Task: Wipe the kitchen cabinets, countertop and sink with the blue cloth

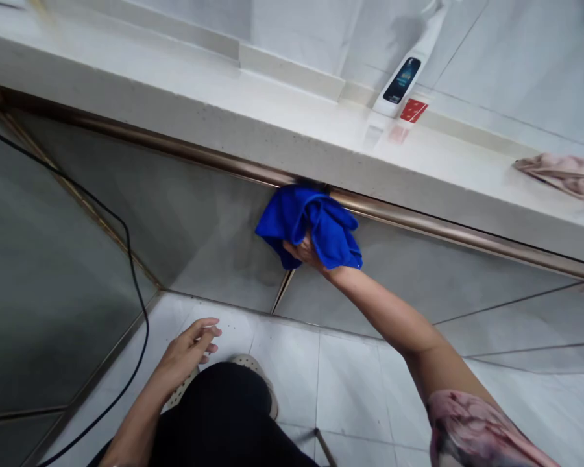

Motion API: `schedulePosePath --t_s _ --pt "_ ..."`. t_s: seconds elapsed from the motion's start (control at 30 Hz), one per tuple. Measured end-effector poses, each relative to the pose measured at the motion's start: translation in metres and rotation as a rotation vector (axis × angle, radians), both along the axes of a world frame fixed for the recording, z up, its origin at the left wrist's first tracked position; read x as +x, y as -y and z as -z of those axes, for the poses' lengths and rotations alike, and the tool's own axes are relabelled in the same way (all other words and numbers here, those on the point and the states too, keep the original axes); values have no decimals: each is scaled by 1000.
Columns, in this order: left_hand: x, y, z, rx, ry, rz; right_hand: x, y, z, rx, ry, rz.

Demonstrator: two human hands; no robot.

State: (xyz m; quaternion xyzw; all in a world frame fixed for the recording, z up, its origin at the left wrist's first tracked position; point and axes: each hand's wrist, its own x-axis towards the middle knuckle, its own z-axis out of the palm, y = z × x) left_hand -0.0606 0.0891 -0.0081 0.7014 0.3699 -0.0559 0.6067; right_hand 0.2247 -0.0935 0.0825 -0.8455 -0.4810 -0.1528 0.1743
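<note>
A bunched blue cloth (316,217) is in my right hand (305,251), pressed against the upper part of the grey cabinet front (224,240). It also covers a stretch of the bronze metal rail (418,217) under the counter. Folds of the cloth hide most of my right fingers. My left hand (187,353) hangs over the tiled floor near my knee, its fingers loosely curved and apart, with nothing in it.
On the white counter (185,84) stand a white device with a dark screen (401,80) and a red packet (413,110). A pinkish cloth (564,175) lies at its right end. A black cable (141,305) droops along the left.
</note>
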Motion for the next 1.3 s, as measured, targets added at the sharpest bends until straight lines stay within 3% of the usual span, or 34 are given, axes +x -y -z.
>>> schedulePosePath --t_s 0.2,0.3,0.4,0.53,0.63,0.73,0.83,0.93,1.1,1.3 --pt "-10 -2 4 123 -112 95 2 40 -29 -103 347 26" --pt "-22 -4 8 138 -120 145 11 56 -34 -98 486 44" --pt "-34 -10 14 178 -135 180 23 84 -27 -94 564 67" --pt "-42 -12 21 420 -152 298 37 151 -14 -55 613 215" --pt "-39 1 15 569 -232 388 44 201 -11 -38 607 326" --pt "-32 21 2 647 -330 464 46 217 -7 -9 600 381" --pt "-23 42 -7 740 -374 548 42 188 4 152 625 436" --pt "-17 55 -11 825 -355 624 36 135 12 256 631 369" --pt "-15 57 -16 803 -350 637 22 51 8 176 699 88" --pt "-8 56 -23 739 -332 644 -11 -22 -12 108 730 123"
